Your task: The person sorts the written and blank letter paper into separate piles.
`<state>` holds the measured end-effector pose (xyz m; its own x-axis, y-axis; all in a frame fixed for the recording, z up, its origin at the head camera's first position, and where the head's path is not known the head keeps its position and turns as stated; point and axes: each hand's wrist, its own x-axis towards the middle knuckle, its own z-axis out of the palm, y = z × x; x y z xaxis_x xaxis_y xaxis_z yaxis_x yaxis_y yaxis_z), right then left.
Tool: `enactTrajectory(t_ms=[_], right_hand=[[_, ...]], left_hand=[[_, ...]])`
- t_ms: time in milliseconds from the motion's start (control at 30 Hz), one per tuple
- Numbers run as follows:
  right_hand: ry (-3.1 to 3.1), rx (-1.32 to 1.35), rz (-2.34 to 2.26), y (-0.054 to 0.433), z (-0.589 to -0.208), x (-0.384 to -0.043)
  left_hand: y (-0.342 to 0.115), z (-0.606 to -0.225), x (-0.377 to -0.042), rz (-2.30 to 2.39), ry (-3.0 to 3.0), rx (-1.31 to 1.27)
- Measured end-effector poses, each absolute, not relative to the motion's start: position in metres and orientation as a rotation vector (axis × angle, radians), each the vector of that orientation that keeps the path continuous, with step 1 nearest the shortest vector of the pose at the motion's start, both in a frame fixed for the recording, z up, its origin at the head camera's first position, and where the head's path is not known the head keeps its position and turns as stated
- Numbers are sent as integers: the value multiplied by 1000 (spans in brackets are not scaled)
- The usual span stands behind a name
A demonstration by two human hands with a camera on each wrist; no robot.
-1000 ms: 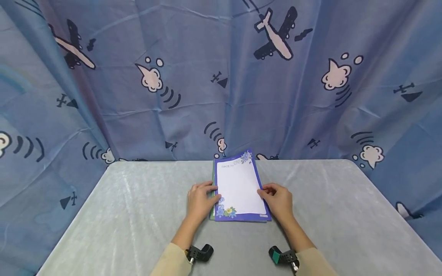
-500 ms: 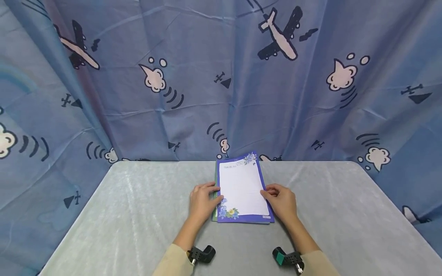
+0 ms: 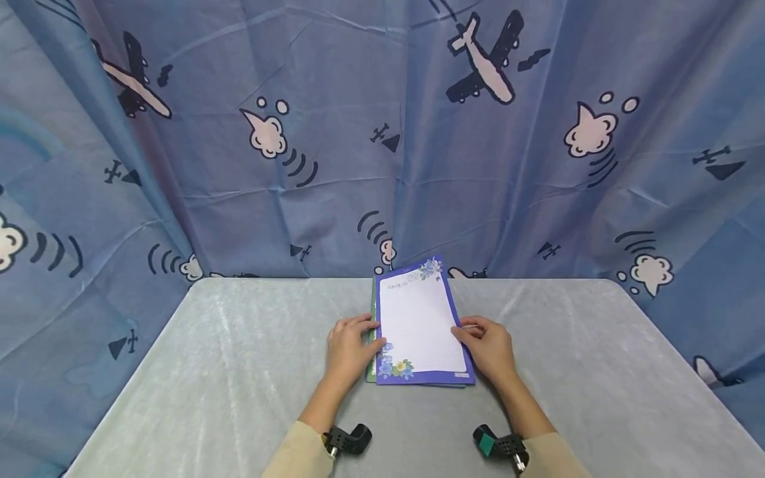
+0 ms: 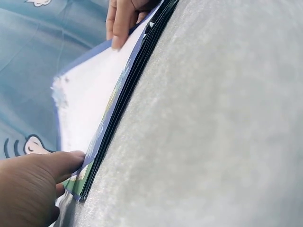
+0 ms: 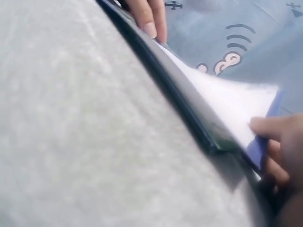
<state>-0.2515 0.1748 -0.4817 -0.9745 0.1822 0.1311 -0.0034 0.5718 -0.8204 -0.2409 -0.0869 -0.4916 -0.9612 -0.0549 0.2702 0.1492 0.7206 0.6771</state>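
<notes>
A purple-bordered sheet of paper (image 3: 418, 318) with a blank white middle and printed blue flowers tops a thin stack of sheets (image 3: 371, 372), whose green-edged layer peeks out on the left. My left hand (image 3: 349, 345) holds the stack's left side, its thumb over the top sheet's border. Opposite it, my right hand (image 3: 487, 345) pinches the purple sheet's right edge between thumb and fingers. In the right wrist view that side of the sheet (image 5: 236, 101) curves up away from the dark layers below. The left wrist view shows several dark layered edges (image 4: 125, 106) along the near side.
The stack lies on a table with a pale grey cloth (image 3: 251, 358). A blue curtain (image 3: 335, 133) printed with planes and clouds hangs behind the table's far edge. Black camera mounts (image 3: 349, 439) sit on both wrists.
The head view has shifted slightly. The purple sheet's far edge has risen a little in the last half second. Both hands keep their places on the left and right sides.
</notes>
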Motion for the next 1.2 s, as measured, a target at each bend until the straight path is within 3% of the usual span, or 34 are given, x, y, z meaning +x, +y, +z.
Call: enactTrajectory(t_ms=[400, 1200], right_hand=[[-2497, -223, 1741, 184, -477, -253], [-2357, -82, 1762, 184, -475, -251]], left_hand=[[-88, -492, -240, -1121, -2642, -165], [-87, -485, -240, -1472, -2380, -235]])
